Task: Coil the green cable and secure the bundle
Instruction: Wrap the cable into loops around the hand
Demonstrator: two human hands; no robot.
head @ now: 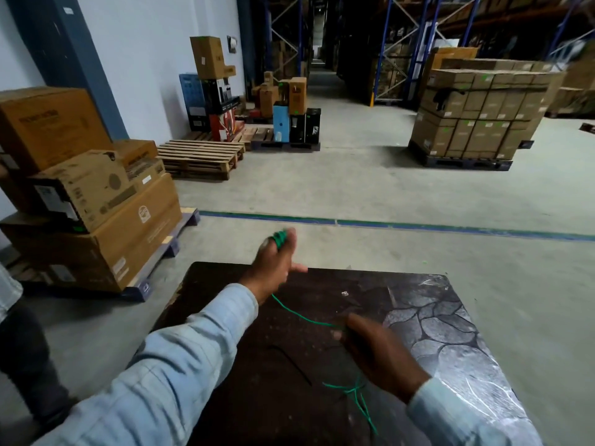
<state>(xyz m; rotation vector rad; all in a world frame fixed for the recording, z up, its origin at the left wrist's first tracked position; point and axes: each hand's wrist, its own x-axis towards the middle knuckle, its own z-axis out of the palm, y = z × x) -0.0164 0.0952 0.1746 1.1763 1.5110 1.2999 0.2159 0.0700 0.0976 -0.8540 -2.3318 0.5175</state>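
Winding in progress, by my read. Left hand is raised past the far edge of the table, fingers closed around a few green turns of the cable wrapped near the fingertips. The image is blurred there; the number of turns cannot be counted.

From under that hand the cable runs down and to the right, fairly straight, to the right hand hovering low over the table. Thumb and fingers look pinched on the strand, though blur hides the exact contact. Below the right wrist the loose tail crosses over itself on the near part of the table, then trails off toward the near edge.

A thin dark strip lies on the table between the two sleeves, untouched; possibly a tie for the bundle, I cannot be sure.

Notes on doing this well, as judgement:
- Let the strand slide through the right hand with light, even tension so each turn lands beside the last.
- Watch the crossed tail; it may snag or knot as it feeds.
- Keep the left fingers closed, or the turns may spring off.
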